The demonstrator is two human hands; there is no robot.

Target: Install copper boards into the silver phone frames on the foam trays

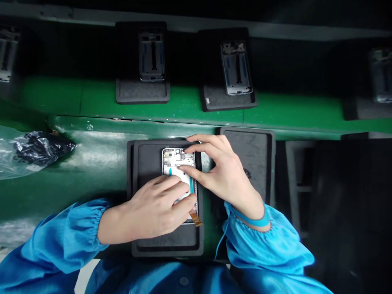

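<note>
An opened phone lies upright on a black foam tray, its circuit board showing at the top and blue strips below. My left hand covers the phone's lower left part, fingers curled and tips brought together. An orange-brown flex cable sticks out from under its fingertips, past the phone's lower right corner; the pinch itself is partly hidden. Over the phone's upper right, my right hand has thumb and fingers apart. Its thumb tip and index tip rest at the circuit board, with nothing visible held between them.
Beyond a green ledge, more opened phones sit on black foam trays. Another foam tray lies right of mine, partly under my right arm. A clear plastic bag with dark contents lies at left. Black frames stand at right.
</note>
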